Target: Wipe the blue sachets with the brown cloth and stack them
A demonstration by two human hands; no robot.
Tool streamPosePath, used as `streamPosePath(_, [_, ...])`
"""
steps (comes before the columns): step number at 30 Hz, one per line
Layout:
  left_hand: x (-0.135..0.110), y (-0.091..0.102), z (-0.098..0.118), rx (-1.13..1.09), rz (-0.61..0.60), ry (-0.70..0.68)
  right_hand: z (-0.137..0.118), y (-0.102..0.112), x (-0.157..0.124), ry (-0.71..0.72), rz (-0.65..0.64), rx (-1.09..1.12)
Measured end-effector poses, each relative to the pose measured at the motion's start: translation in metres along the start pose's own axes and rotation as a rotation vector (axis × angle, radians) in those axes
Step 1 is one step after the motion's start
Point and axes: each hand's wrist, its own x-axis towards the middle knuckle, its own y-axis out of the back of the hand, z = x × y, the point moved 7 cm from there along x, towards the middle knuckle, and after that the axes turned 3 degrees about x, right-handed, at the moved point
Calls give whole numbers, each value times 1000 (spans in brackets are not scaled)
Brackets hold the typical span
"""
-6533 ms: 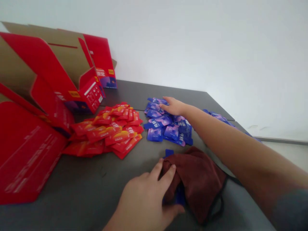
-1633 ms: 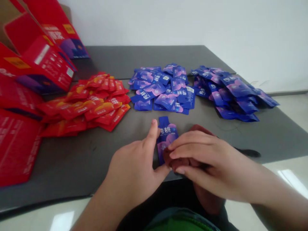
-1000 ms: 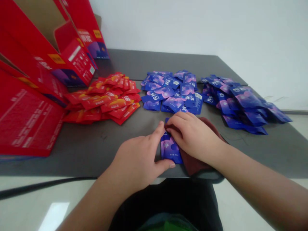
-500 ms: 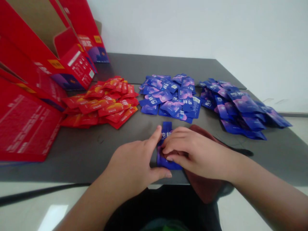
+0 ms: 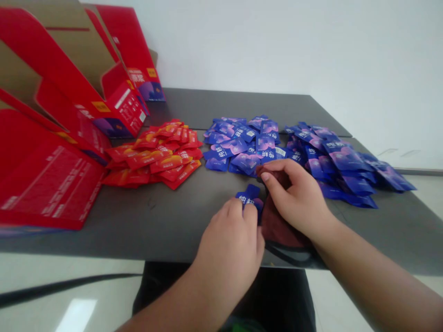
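My left hand (image 5: 231, 240) is closed around the lower part of a blue-purple sachet (image 5: 249, 197), whose printed top end shows beyond my knuckles. My right hand (image 5: 294, 193) pinches the upper edge of a dark brown cloth (image 5: 282, 226) just right of the sachet. The cloth hangs down from the fingers onto the grey table near its front edge. A black strip runs along the lower part of the cloth. Beyond my hands lies a pile of blue-purple sachets (image 5: 231, 146), partly covered by my right fingers.
Red sachets (image 5: 155, 154) lie heaped left of centre. Another stack of blue-purple sachets (image 5: 341, 159) sits at the right. Several open red cartons (image 5: 44, 184) stand along the left side of the grey table (image 5: 155, 230). A white wall (image 5: 235, 46) rises behind.
My right hand has left the sachet, moved up and pinched the brown cloth, lifting its edge. My left hand has moved right and closed on the sachet. The view has shifted slightly.
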Motion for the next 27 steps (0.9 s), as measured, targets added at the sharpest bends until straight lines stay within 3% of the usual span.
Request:
streamPosePath(5, [-5, -3, -12, 171, -166, 64, 3, 14, 5, -55, 118, 52])
streamPosePath(11, [-24, -6, -17, 209, -93, -58, -2, 17, 3, -47, 114, 50])
streamPosePath(15, [-23, -4, -32, 242, -177, 49, -5, 15, 0, -43, 91, 58])
streamPosePath(17, [-19, 5, -39, 149, -117, 123, -7, 17, 0, -35, 107, 60])
streamPosePath(20, [-14, 19, -42, -82, 106, 159, -10, 21, -2, -12, 143, 68])
streamPosePath(21, [-13, 19, -40, -120, 130, 149, -11, 21, -3, -6, 143, 70])
streamPosePath(24, [-11, 9, -33, -82, 10, 81, -14, 16, -5, 22, 75, 68])
streamPosePath(27, [-13, 7, -34, -66, -124, 27, -22, 8, -7, 137, -46, 51])
